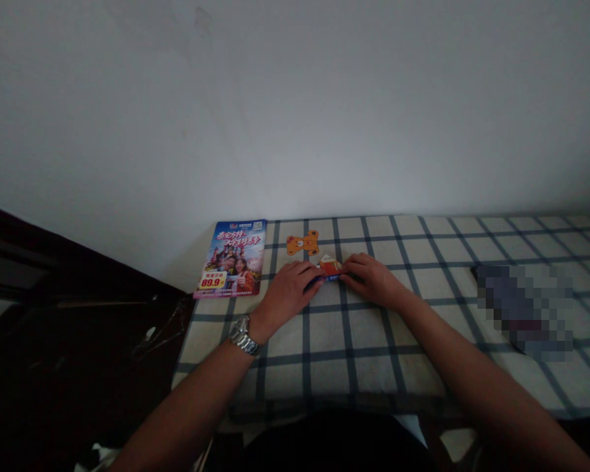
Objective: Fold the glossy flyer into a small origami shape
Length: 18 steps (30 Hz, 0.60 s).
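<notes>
Both hands hold the small folded paper (330,267) near the middle of the bench (319,367), the left hand (291,287) at eight o'clock, the right hand (370,280) at three. Fingers pinch narrowly on opposite ends, presumably to keep it steady and even. The bear cutout (303,243) at ten-thirty and flyer (261,262) at nine lie clear of the hands, perhaps leaving elbow room.

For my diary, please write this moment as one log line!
left hand: holds printed piece, left end; right hand: right end; bear figure: beyond
</notes>
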Each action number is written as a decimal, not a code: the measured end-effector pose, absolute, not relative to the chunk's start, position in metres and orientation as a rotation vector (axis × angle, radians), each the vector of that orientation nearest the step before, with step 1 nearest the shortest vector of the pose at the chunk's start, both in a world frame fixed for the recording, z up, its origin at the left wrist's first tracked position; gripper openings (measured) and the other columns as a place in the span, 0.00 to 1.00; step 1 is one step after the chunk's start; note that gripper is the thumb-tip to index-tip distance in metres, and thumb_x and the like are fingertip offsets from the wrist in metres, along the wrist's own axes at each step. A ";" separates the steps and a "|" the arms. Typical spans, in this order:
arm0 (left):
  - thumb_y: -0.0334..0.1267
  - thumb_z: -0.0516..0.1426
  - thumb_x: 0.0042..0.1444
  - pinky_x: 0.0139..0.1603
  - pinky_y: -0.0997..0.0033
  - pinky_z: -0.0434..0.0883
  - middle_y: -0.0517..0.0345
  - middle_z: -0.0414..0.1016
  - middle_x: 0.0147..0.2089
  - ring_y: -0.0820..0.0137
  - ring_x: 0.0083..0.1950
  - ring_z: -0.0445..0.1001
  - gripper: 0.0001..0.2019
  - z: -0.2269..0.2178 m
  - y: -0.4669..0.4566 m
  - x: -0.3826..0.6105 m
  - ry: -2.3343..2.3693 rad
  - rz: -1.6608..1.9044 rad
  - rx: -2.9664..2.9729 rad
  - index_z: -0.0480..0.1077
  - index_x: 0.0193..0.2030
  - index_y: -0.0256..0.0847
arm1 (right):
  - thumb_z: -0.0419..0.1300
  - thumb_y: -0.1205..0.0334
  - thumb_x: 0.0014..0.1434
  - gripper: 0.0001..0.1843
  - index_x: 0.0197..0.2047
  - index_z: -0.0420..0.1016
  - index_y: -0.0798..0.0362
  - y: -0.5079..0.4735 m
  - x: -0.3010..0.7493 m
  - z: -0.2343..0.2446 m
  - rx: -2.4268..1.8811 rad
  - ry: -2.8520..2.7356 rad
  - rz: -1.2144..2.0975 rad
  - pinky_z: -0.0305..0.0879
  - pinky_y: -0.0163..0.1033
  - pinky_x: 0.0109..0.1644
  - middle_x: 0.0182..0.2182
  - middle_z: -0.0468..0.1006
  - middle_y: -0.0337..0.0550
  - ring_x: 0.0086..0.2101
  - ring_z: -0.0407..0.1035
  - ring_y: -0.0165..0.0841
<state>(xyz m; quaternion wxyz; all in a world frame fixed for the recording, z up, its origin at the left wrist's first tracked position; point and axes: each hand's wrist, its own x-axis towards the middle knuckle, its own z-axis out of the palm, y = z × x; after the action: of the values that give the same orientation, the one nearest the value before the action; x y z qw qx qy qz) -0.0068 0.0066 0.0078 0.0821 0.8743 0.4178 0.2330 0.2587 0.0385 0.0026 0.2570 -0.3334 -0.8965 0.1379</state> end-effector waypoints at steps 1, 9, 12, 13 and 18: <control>0.43 0.55 0.74 0.58 0.53 0.75 0.53 0.78 0.53 0.61 0.54 0.76 0.13 0.007 0.007 -0.006 1.258 0.696 2.606 0.73 0.59 0.44 | 0.59 0.60 0.71 0.07 0.46 0.79 0.50 0.039 0.258 0.002 -0.922 -2.424 0.377 0.73 0.48 0.49 0.42 0.79 0.49 0.43 0.74 0.41; 0.41 0.54 0.74 0.58 0.55 0.76 0.52 0.75 0.54 0.61 0.54 0.76 0.13 0.003 0.009 -0.003 1.310 0.737 2.568 0.70 0.61 0.44 | 0.61 0.61 0.71 0.07 0.50 0.77 0.49 0.040 0.252 0.001 -1.027 -2.338 0.428 0.74 0.46 0.49 0.43 0.78 0.47 0.44 0.75 0.40; 0.40 0.54 0.74 0.56 0.56 0.77 0.52 0.74 0.54 0.61 0.54 0.75 0.13 0.003 0.010 -0.002 1.319 0.741 2.564 0.70 0.62 0.45 | 0.62 0.61 0.70 0.07 0.51 0.77 0.49 0.039 0.250 0.002 -1.051 -2.321 0.420 0.74 0.46 0.49 0.43 0.78 0.47 0.44 0.75 0.41; 0.40 0.54 0.74 0.56 0.56 0.77 0.52 0.74 0.54 0.61 0.54 0.75 0.13 0.003 0.010 -0.002 1.314 0.745 2.567 0.70 0.62 0.46 | 0.62 0.61 0.70 0.07 0.50 0.77 0.49 0.039 0.250 0.003 -1.057 -2.316 0.416 0.74 0.46 0.49 0.43 0.78 0.47 0.44 0.75 0.41; 0.37 0.55 0.73 0.58 0.54 0.76 0.52 0.75 0.56 0.61 0.55 0.75 0.11 0.001 0.011 -0.001 1.266 0.764 2.579 0.75 0.57 0.45 | 0.61 0.61 0.70 0.08 0.51 0.78 0.48 0.039 0.248 0.000 -1.056 -2.306 0.387 0.74 0.47 0.49 0.43 0.77 0.47 0.44 0.74 0.41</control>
<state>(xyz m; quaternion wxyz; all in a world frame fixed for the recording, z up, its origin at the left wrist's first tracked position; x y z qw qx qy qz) -0.0007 0.0113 0.0013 0.0843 0.8644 0.4244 0.2562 0.2484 0.0389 0.0000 0.2840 -0.3947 -0.8618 0.1445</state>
